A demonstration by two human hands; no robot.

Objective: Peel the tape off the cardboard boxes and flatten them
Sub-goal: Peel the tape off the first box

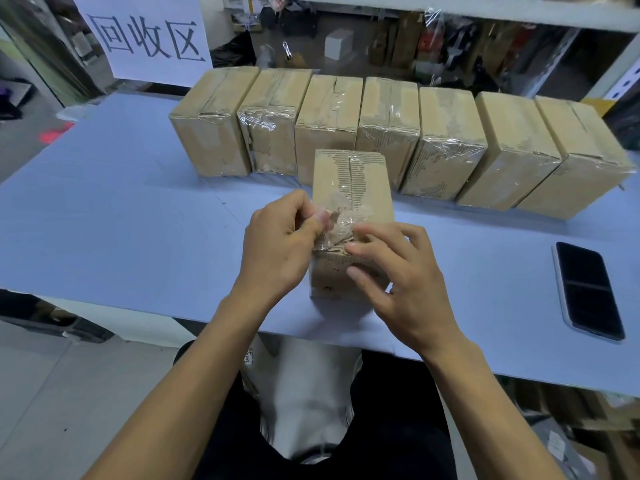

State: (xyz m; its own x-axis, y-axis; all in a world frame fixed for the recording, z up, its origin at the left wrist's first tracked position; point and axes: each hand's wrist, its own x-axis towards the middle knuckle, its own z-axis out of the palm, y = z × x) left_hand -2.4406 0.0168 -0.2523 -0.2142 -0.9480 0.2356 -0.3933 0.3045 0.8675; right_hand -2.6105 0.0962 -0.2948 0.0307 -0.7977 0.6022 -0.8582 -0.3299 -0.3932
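Now the left hand [277, 244] pinches a crumpled strip of clear tape [334, 225] between thumb and curled fingers, lifted from the near cardboard box [351, 188]. Right hand [394, 271] rests straight fingers on that box's near end. It stands on the blue table [121, 220], before seven taped boxes [446, 147]; a phone [587, 289] lies right.

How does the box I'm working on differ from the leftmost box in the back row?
The near box stands alone, held by both hands, its tape partly lifted; the leftmost box sits untouched in the row, tape still down. Both are plain brown cardboard and look similar in size.
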